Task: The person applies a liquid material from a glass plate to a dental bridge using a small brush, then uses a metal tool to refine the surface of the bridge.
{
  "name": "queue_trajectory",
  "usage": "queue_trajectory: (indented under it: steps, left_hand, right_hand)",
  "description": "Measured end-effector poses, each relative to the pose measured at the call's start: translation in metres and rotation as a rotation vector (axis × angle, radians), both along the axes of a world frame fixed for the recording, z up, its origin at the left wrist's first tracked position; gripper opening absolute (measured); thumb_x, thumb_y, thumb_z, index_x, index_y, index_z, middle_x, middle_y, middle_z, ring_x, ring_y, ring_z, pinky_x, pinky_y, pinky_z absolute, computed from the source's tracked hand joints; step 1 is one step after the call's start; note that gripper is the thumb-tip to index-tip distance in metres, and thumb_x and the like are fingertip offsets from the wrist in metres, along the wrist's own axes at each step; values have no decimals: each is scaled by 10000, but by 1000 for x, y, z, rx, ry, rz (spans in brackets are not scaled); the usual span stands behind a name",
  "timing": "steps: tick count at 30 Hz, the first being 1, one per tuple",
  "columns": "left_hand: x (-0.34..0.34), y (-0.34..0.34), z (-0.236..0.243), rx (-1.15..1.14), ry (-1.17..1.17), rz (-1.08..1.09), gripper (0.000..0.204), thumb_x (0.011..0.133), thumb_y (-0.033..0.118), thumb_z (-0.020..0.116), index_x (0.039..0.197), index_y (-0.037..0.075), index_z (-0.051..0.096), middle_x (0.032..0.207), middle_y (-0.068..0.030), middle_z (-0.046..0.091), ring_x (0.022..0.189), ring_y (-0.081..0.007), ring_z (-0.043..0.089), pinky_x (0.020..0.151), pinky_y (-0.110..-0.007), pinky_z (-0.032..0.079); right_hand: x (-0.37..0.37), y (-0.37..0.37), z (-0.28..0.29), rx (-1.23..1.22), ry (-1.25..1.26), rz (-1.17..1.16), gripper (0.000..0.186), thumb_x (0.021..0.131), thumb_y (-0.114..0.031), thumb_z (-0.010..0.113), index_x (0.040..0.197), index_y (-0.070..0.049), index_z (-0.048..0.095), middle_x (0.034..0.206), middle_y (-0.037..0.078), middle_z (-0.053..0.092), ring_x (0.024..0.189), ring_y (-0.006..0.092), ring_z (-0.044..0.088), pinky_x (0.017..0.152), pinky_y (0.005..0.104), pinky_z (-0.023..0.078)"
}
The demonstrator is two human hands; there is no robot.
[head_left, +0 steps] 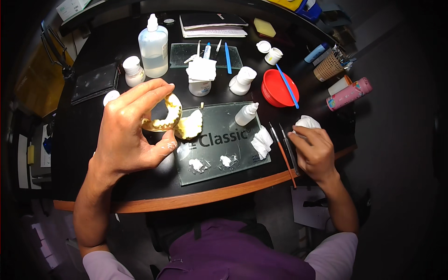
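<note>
My left hand [130,126] is raised over the left of the desk. Its fingers and thumb close round a yellowish, horseshoe-shaped dental cast [161,119]. Just beyond it, a second dental cast [190,126] lies on a glass slab [224,175]. Two small heaps of white paste [198,165] sit on the slab's near part. My right hand [315,151] is at the right, fingers curled and bent inward. A crumpled white tissue [307,122] shows against its far side; what the fingertips grip is hidden. A thin brush [283,154] and a dark slim tool [290,151] lie beside this hand.
A dropper bottle [246,114] and folded tissue [262,142] rest on the slab's right part. Behind stand a large clear bottle [154,51], white jars [242,81] and a red bowl [280,91] with a blue stick across it. A pink flask [349,93] lies at right.
</note>
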State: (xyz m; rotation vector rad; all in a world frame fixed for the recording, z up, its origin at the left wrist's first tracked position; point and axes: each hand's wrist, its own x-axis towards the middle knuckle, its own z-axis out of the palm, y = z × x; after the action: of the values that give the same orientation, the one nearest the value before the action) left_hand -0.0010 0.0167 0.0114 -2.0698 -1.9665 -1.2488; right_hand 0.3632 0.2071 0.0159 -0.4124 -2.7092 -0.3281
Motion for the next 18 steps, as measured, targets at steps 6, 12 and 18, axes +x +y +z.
queue_trajectory:
  steps: [6, 12, 18]
  left_hand:
    - [-3, 6, -7, 134, 126, -25, 666, 592, 140, 752, 1242, -7, 727, 1225, -178, 732, 714, -207, 621, 678, -309, 533]
    - [-6, 8, -13, 126, 128, -40, 666, 589, 139, 763, 1241, 6, 733, 1242, -173, 733, 645, -181, 594, 683, -305, 536]
    - [-4, 5, -10, 157, 157, -43, 687, 576, 135, 773, 1251, 14, 728, 1244, -169, 732, 623, -179, 588, 670, -304, 538]
  right_hand:
    - [2, -54, -18, -306, 160, -250, 170, 803, -11, 813, 962, 14, 760, 819, 132, 690, 761, 312, 680, 659, 395, 514]
    - [-10, -66, -28, -395, 247, -464, 164, 823, -7, 817, 977, 14, 764, 819, 124, 705, 656, 252, 673, 591, 360, 495]
    - [-8, -62, -30, -418, 245, -544, 150, 820, -10, 821, 959, 14, 771, 818, 110, 719, 606, 186, 618, 545, 321, 428]
